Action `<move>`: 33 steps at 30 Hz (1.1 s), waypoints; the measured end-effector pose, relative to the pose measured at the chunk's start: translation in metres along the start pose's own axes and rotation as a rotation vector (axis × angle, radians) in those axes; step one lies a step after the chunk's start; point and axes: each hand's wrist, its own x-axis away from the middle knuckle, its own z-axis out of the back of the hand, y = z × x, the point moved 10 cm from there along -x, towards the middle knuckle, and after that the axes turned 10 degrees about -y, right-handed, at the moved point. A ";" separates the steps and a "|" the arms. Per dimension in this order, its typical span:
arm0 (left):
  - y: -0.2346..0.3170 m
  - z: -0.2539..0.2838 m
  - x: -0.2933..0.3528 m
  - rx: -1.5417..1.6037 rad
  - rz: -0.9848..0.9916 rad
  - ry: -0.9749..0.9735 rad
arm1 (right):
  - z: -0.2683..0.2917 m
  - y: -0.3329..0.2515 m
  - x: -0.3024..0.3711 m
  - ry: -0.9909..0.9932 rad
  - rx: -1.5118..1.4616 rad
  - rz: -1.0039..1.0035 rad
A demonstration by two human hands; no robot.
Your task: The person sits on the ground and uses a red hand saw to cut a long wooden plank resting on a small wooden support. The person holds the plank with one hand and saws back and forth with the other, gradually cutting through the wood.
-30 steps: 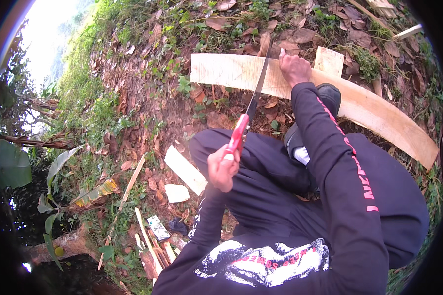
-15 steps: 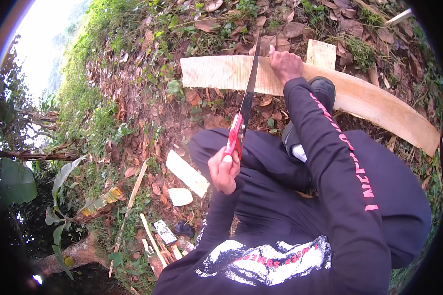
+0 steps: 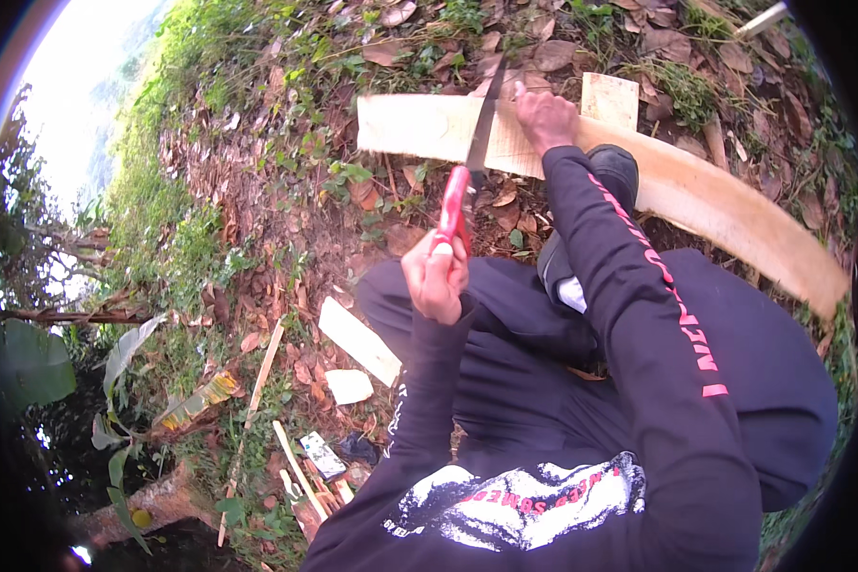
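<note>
A handsaw [image 3: 456, 203] with a red handle and dark blade is gripped in my left hand [image 3: 437, 275]. Its blade crosses a long, curved, pale wooden plank [image 3: 720, 195] left of my right hand [image 3: 546, 120]. That hand presses on the plank's top, fingers wrapped over its far edge and thumb pointing outward. My dark shoe [image 3: 612, 176] rests against the plank just below the right hand. How deep the blade sits in the wood cannot be made out.
A small wood block [image 3: 610, 100] touches the plank's far side. Two pale offcuts [image 3: 359, 340] lie left of my knee. Lower down are thin sticks [image 3: 297, 467] and a phone-like flat object [image 3: 322, 455]. Dry leaves and grass cover the ground.
My left hand has pushed the saw forward, bringing the handle close to the plank. The plank has tilted slightly, its left end up and its right end down.
</note>
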 end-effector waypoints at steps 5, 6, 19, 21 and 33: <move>-0.004 0.033 0.014 -0.286 -0.013 0.024 | -0.001 -0.017 0.013 0.006 0.010 0.004; -0.004 0.021 0.027 -0.112 0.048 -0.037 | 0.004 -0.014 0.009 0.005 -0.002 0.016; -0.026 0.007 0.039 -0.142 0.047 -0.025 | -0.015 0.021 0.012 0.006 0.044 0.038; -0.021 0.020 0.079 -0.077 0.065 -0.001 | -0.005 0.010 0.007 -0.007 0.019 0.036; -0.006 0.023 0.066 -0.089 0.039 -0.003 | 0.009 -0.011 0.012 0.071 0.104 0.072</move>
